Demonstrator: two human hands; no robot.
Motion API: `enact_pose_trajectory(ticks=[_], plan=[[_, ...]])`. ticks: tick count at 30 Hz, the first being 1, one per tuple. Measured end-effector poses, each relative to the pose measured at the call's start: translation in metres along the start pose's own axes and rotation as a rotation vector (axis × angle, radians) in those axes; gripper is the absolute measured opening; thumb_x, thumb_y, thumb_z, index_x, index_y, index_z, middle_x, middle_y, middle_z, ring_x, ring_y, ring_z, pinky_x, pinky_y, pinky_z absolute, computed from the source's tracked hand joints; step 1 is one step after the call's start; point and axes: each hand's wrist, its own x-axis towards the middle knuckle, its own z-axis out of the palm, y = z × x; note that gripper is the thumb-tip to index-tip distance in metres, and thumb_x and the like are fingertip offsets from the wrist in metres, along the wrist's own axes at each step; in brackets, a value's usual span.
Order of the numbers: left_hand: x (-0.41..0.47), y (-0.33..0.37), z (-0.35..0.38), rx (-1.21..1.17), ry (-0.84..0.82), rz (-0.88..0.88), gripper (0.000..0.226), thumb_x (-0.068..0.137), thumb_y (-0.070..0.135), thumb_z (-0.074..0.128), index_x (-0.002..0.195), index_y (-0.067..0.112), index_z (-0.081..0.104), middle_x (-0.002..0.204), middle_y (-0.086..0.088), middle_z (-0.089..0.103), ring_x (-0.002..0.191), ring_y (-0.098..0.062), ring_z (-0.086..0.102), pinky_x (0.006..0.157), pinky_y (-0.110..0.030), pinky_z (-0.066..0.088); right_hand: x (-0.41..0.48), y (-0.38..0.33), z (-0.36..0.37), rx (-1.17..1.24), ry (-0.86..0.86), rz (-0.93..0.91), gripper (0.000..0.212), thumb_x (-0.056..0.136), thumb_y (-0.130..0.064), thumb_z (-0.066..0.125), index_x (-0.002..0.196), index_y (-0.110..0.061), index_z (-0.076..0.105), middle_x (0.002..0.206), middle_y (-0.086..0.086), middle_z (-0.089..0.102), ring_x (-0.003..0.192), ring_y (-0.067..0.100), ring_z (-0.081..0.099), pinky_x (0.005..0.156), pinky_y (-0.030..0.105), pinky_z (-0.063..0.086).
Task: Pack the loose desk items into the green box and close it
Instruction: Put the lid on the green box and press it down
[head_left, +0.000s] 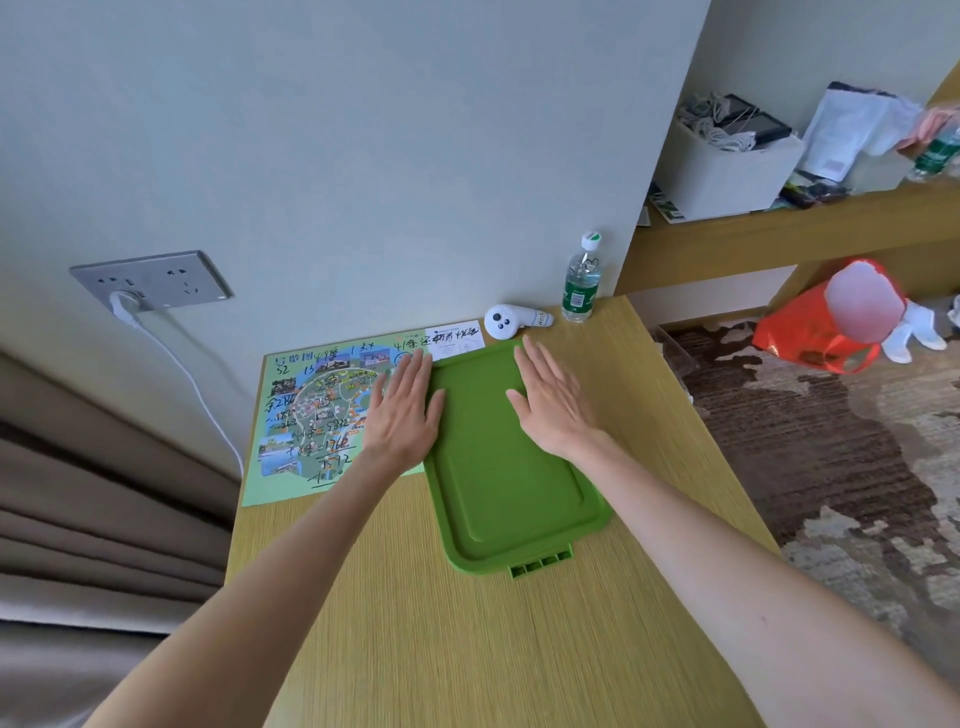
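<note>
Three containers show. Leftmost is the green box (511, 467), lying on the wooden desk (519, 649) with its lid (498, 525) on, so its contents are hidden. The left hand (402, 410) lies flat with straight fingers on the lid's left edge, partly over a paper map (306, 415). The right hand (550, 400) rests flat and spread on the lid's far right part. Farther right, a white open bin (727, 171) on a shelf (800, 218) holds tangled cables and dark devices. A red plastic bag (810, 332) on the patterned carpet (831, 467) holds something pale.

On the desk, the handwritten-over map lies just left of the box, touching it. A white controller (514, 319) and a water bottle (582, 286) stand by the wall behind it. At far left hang beige curtains (104, 493). A white plug sits in a grey wall socket (150, 280).
</note>
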Motion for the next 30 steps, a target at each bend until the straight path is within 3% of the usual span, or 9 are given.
enact_pose_trajectory(ticks=[6,9,13,17,21,26,30], plan=[[0.006,-0.01,0.015,-0.057,0.021,0.083,0.061,0.101,0.047,0.013,0.156,0.021,0.006,0.163,0.007,0.004,0.15,-0.007,0.001,0.122,-0.039,0.0,0.023,0.008,0.021,0.024,0.041,-0.039,0.063,0.103,-0.044,0.022,0.155,-0.016,0.0,0.162,-0.005,-0.01,0.148,0.007,-0.012,0.118,0.032,0.001],[0.008,-0.011,0.016,-0.116,0.031,0.082,0.064,0.098,0.049,0.013,0.156,0.022,0.012,0.163,0.006,0.014,0.149,-0.009,0.011,0.123,-0.038,0.003,0.025,0.012,0.023,0.115,0.042,-0.045,0.065,0.102,-0.044,0.03,0.155,-0.019,0.005,0.163,-0.01,-0.006,0.147,0.003,-0.01,0.116,0.03,0.004],[0.008,-0.01,0.015,-0.193,0.079,0.084,0.062,0.096,0.044,0.021,0.153,0.02,0.026,0.156,0.003,0.032,0.143,-0.014,0.028,0.121,-0.036,0.008,0.027,0.012,0.019,0.234,0.094,-0.035,0.064,0.098,-0.034,0.046,0.154,-0.017,0.02,0.162,-0.008,0.013,0.148,0.006,0.004,0.119,0.03,0.009],[0.005,-0.01,0.017,-0.23,0.082,0.093,0.061,0.097,0.042,0.02,0.155,0.022,0.02,0.159,0.005,0.025,0.146,-0.01,0.021,0.122,-0.036,0.005,0.026,0.009,0.02,0.207,0.122,-0.037,0.065,0.098,-0.035,0.047,0.154,-0.016,0.019,0.162,-0.007,0.013,0.148,0.006,0.004,0.116,0.027,0.006],[0.006,-0.01,0.014,-0.196,0.035,0.089,0.062,0.097,0.043,0.019,0.156,0.022,0.016,0.161,0.004,0.02,0.148,-0.012,0.016,0.122,-0.042,0.007,0.022,0.005,0.015,0.156,0.102,-0.027,0.067,0.098,-0.041,0.044,0.154,-0.018,0.017,0.163,-0.007,0.01,0.149,0.008,0.004,0.119,0.036,0.012],[0.01,-0.008,0.003,-0.06,-0.018,0.08,0.057,0.102,0.041,0.027,0.154,0.018,0.022,0.158,0.0,0.029,0.145,-0.016,0.025,0.121,-0.041,0.008,-0.001,-0.002,0.002,0.476,0.139,0.109,0.062,0.098,-0.022,0.051,0.153,-0.016,0.021,0.161,-0.002,0.019,0.147,0.014,0.018,0.12,0.039,0.018],[0.031,-0.004,-0.014,-0.095,-0.114,0.066,0.053,0.103,0.044,0.029,0.147,0.015,0.036,0.146,-0.006,0.047,0.132,-0.022,0.045,0.116,-0.046,0.025,-0.054,0.011,-0.001,0.611,0.063,0.234,0.044,0.098,-0.028,0.052,0.138,-0.013,0.039,0.139,0.0,0.049,0.128,0.016,0.047,0.11,0.038,0.036]])
